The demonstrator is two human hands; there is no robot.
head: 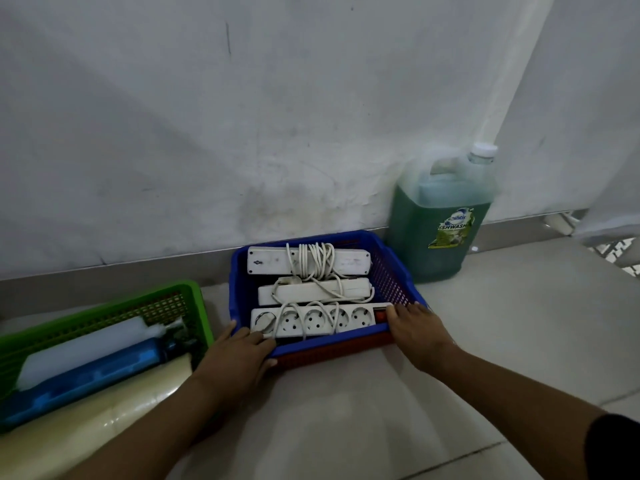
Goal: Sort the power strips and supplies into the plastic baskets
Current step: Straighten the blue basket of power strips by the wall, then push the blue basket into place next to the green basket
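Both hands (239, 355) (417, 332) on blue basket (239, 271).

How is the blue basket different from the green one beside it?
The blue basket holds three white power strips with wound cords; the green basket holds long rolls: white, blue and cream. The blue basket sits nested in a red basket; the green basket shows none under it. Both hands, left hand and right hand, touch the blue basket; neither touches the green basket. Both are perforated plastic, on the floor by the wall.

The green basket (104, 306) and its rolls (83, 344) run off the left edge.
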